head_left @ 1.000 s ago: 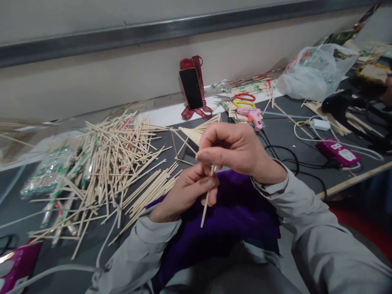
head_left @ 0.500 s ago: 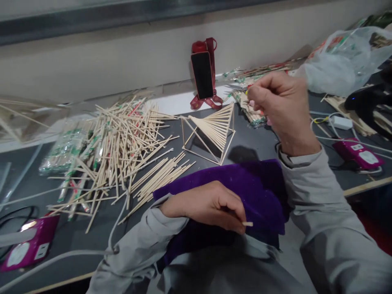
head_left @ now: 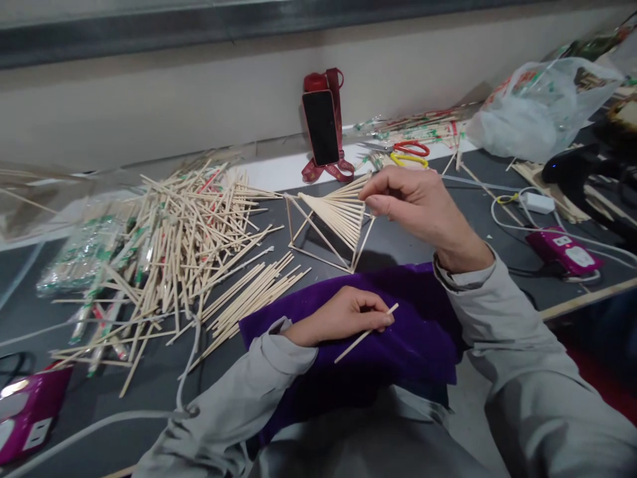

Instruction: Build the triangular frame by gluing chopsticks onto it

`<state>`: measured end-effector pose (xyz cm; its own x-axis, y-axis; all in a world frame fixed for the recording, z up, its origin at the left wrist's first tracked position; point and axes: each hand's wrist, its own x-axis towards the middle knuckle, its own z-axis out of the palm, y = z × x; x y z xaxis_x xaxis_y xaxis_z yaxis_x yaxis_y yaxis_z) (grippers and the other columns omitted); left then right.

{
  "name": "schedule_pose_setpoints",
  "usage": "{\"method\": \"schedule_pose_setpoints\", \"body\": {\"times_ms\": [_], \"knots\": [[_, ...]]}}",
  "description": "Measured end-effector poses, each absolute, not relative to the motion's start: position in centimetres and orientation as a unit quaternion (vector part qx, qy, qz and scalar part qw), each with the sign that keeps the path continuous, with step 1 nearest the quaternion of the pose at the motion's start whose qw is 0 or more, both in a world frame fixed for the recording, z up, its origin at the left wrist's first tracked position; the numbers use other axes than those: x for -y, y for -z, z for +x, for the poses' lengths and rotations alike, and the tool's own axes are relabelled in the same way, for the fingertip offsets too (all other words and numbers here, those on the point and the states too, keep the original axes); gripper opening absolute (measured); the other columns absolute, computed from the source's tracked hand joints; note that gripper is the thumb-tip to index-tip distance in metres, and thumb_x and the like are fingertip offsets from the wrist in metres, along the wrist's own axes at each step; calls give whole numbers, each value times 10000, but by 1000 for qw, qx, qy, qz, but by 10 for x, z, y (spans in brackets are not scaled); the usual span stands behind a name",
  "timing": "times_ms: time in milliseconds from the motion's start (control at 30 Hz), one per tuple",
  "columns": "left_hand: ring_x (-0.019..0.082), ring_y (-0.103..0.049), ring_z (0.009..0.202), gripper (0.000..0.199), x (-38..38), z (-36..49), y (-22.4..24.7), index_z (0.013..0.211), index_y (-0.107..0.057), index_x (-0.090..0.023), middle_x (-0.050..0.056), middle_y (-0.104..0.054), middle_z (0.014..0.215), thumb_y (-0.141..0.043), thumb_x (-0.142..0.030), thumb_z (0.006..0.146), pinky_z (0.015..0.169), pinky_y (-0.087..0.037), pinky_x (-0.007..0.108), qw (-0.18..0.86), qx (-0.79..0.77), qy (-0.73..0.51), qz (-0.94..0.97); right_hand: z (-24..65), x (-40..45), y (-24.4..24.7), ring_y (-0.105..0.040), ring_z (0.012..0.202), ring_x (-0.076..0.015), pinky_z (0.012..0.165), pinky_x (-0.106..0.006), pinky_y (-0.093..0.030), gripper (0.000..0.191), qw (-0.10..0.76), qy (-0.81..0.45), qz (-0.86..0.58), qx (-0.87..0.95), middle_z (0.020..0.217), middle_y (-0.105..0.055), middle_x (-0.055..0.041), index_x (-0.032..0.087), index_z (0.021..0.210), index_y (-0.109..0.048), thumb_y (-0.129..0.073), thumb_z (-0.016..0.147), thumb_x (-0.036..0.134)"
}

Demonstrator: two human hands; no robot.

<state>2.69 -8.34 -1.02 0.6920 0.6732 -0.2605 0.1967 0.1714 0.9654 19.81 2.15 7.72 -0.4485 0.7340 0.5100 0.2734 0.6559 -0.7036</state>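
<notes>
Between the thumb and fingers of my left hand [head_left: 351, 315] is a thin wooden stick [head_left: 361, 346], held slantwise above a purple cloth [head_left: 423, 332]. My right hand [head_left: 418, 206] is pinched closed in the air, in front of the right edge of a stick frame [head_left: 318, 255] as I see it. Whether anything is between those fingertips, or whether they touch the frame, I cannot tell. The frame has a fan of close-set sticks [head_left: 338, 216] across its top. Scissors [head_left: 411, 147] with red and yellow handles lie behind my right hand.
A large pile of loose sticks [head_left: 199, 232] covers the left, beside wrapped bundles [head_left: 79, 249]. A short row of sticks [head_left: 259, 289] lies near the cloth. A phone [head_left: 321, 126] leans on a red bottle [head_left: 316, 82]. Cables and a magenta power strip [head_left: 565, 252] are at right.
My right hand has come down and left from over the scissors to the frame's right side. The stick in my left hand has turned and now shows along its length.
</notes>
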Motion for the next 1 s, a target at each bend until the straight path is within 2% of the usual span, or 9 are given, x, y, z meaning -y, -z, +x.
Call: {"method": "schedule_pose_setpoints", "body": {"times_ms": [333,467,533,633,700,767,833,933,1000], "knots": [[78,-533,587,367,79,22,17,858,-697,-135,19,-679,728,-694,-499,808,473,-341,167,717,-434,-169,519,217,-48,-109,-546,670,-119,646,-268,-423,237,413,-136,-343,833,756,-649,8,190,986,-709,-525,866,103],[79,-526,585,374,79,21,19,854,-707,-122,30,-680,722,-694,-493,807,492,-334,174,719,-436,-158,517,268,-90,-142,-593,691,-138,700,-294,-445,243,444,125,-403,790,773,-668,-22,214,1052,-708,-528,913,130],[85,-538,608,356,80,21,21,841,-720,-120,32,-676,718,-703,-474,804,531,-353,182,724,-431,-164,514,301,-120,-151,-648,927,-186,845,-338,-454,264,455,281,-430,728,1004,-703,-86,210,1154,-664,-476,969,204],[94,-548,627,331,81,22,24,813,-728,-125,23,-656,695,-718,-456,794,574,-376,197,733,-423,-168,506,355,-175,-153,-634,1033,-203,867,-370,-439,401,429,399,-501,637,1044,-696,-157,158,1086,-686,-326,1030,324],[90,-527,605,319,81,22,24,793,-729,-130,14,-642,673,-716,-449,795,562,-366,199,728,-425,-165,513,391,-211,-151,-607,1121,-179,915,-360,-422,268,359,350,-611,613,1186,-664,-186,131,1174,-662,-512,955,164],[81,-499,579,304,79,22,23,764,-726,-132,9,-635,654,-712,-433,798,547,-354,197,719,-427,-168,522,419,-236,-152,-552,1250,-181,943,-378,-401,377,338,250,-728,541,1350,-568,-196,67,1208,-632,-641,832,102],[76,-488,570,291,76,22,22,759,-727,-133,7,-636,647,-708,-420,803,547,-354,193,719,-422,-170,525,431,-242,-155,-609,1154,-192,962,-405,-404,293,374,204,-777,463,1219,-647,-180,51,1126,-674,-626,850,136],[74,-497,582,298,75,25,20,795,-738,-139,11,-650,667,-704,-434,811,541,-359,184,725,-410,-172,526,404,-217,-156,-647,1024,-186,834,-412,-449,339,478,140,-649,575,1078,-691,-82,136,1041,-721,-431,989,303],[74,-500,593,311,78,27,17,801,-744,-141,15,-658,679,-705,-448,814,524,-354,177,724,-419,-176,520,360,-184,-146,-642,956,-173,742,-363,-445,435,488,54,-578,652,1077,-675,-69,172,1096,-708,-348,1016,402]]}}
